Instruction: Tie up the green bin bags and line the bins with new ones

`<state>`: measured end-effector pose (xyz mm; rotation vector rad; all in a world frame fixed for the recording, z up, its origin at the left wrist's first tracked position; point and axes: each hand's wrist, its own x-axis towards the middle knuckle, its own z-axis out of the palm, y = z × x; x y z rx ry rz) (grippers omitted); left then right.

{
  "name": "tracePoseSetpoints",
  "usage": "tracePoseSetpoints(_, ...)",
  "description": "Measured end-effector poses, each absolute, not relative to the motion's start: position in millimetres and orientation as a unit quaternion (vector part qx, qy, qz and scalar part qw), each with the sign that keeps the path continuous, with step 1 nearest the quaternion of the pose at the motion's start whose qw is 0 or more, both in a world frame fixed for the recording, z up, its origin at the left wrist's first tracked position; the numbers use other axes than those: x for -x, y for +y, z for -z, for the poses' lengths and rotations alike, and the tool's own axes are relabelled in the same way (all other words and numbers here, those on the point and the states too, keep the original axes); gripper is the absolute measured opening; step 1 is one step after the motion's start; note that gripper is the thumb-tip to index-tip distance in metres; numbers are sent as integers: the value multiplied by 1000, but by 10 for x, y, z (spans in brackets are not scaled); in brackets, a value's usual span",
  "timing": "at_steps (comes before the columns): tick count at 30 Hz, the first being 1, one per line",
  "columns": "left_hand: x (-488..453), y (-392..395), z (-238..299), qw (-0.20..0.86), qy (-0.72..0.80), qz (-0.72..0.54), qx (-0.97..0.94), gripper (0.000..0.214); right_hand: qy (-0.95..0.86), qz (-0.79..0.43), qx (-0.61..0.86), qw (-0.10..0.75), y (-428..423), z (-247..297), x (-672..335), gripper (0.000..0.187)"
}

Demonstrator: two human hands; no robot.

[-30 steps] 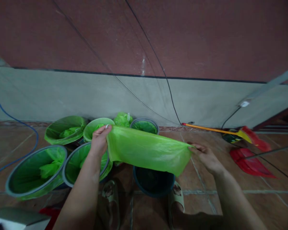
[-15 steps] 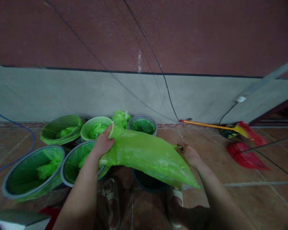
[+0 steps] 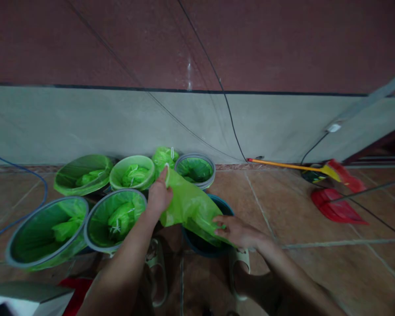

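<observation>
A bright green plastic bin bag (image 3: 192,199) stretches between my hands over a dark blue bin (image 3: 206,250) on the floor between my feet. My left hand (image 3: 159,196) is closed on the bag's upper left edge, near its white rim. At the bag's lower right part, the fingers of my right hand (image 3: 235,230) are bent and pinched on the plastic. Part of the bag hangs inside the bin's mouth and hides much of the opening.
Several bins with green bags in them stand to the left, including a grey-rimmed bin (image 3: 115,221) and a pale green bin (image 3: 131,173). Another grey bin (image 3: 195,169) is by the wall. On the right lie a broom (image 3: 286,165) and a red dustpan (image 3: 337,206).
The bag has come down from a raised, puffed-out position to the bin's mouth and looks more crumpled. My right hand has moved left and down with it; my left hand has shifted slightly right.
</observation>
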<state>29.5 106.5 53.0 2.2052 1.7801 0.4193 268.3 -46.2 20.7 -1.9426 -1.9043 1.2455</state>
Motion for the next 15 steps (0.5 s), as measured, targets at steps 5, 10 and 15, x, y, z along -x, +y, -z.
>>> tracePoseSetpoints(5,-674,777,-283,114,522,-78,-842,82,-648,-332,685,-19,-420,-79,-2716,45)
tracePoseSetpoints(10,-721,758,-178,75,516,-49,-852,80,-627,-302,717,-32,-326,9,-2779,38)
tracePoseSetpoints(15,-714,779,-135,95,542,-54,-833,75,-641,-323,694,-53,-349,294,-2563,45)
